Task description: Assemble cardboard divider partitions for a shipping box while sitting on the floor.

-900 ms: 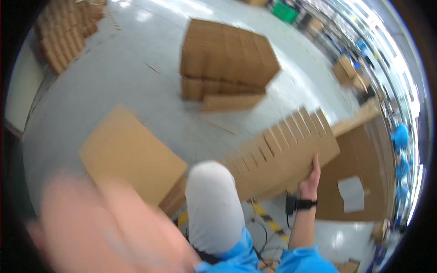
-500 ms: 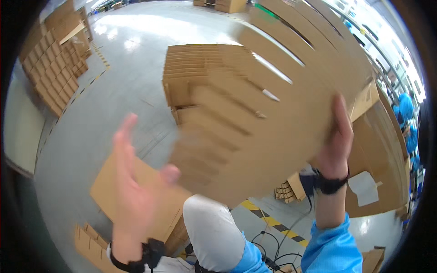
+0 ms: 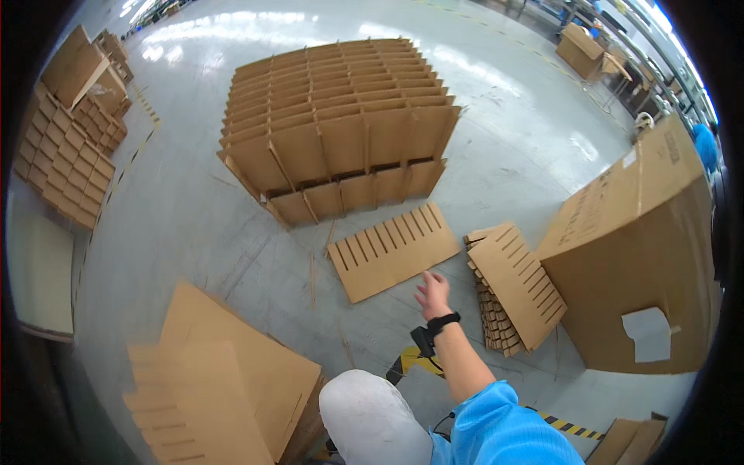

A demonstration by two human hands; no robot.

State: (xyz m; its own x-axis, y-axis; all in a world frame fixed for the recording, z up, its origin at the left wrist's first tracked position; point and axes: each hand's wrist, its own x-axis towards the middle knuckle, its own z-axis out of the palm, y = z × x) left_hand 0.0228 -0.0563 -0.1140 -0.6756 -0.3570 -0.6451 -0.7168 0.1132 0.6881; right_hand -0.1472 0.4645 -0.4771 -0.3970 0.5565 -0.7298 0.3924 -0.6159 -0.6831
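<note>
My right hand [image 3: 435,296] is over the floor with its fingers loosely stretched and nothing held in them. Its fingertips come to the near edge of a flat slotted cardboard sheet [image 3: 395,260]; whether they touch it I cannot tell. Right of the hand lies a stack of slotted cardboard strips [image 3: 518,283]. My left hand is out of view. At the lower left a blurred slotted cardboard sheet [image 3: 194,395] overlaps a plain cardboard sheet [image 3: 256,349]; what carries it does not show.
Ahead stands a large cardboard grid of interlocked dividers [image 3: 341,147]. A big cardboard box [image 3: 643,263] is at the right, with white paper on its side. More slotted cardboard [image 3: 62,155] is piled at the far left. Yellow-black floor tape [image 3: 407,364] runs by my knee.
The large slotted sheet has left my right hand, which is now lower over the floor. My left hand has gone out of view. The view has shifted, and the whole grid now shows.
</note>
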